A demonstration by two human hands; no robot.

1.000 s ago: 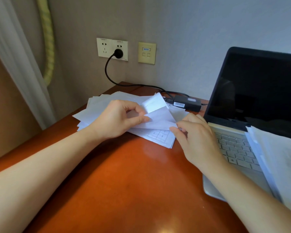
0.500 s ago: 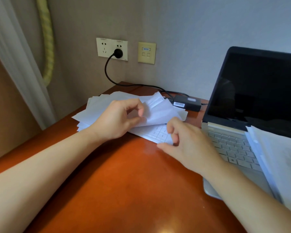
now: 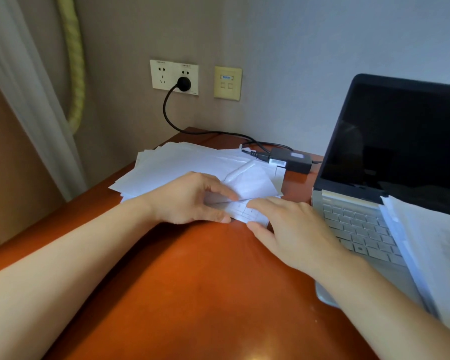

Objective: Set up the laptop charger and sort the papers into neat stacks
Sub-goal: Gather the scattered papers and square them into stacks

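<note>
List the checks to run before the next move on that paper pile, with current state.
1. Plug seated in wall socket: ok.
2. Cable reaching the laptop: cannot tell; past the charger brick it runs behind the screen.
3. Left hand holding the top sheet: ok, it pinches the near edge.
4. Right hand on the same sheet: ok, fingers lie flat on its near corner.
5. Paper pile squared: not ok, sheets fanned and askew.
6. Keyboard free: not ok, a second stack of papers covers its right side.
</note>
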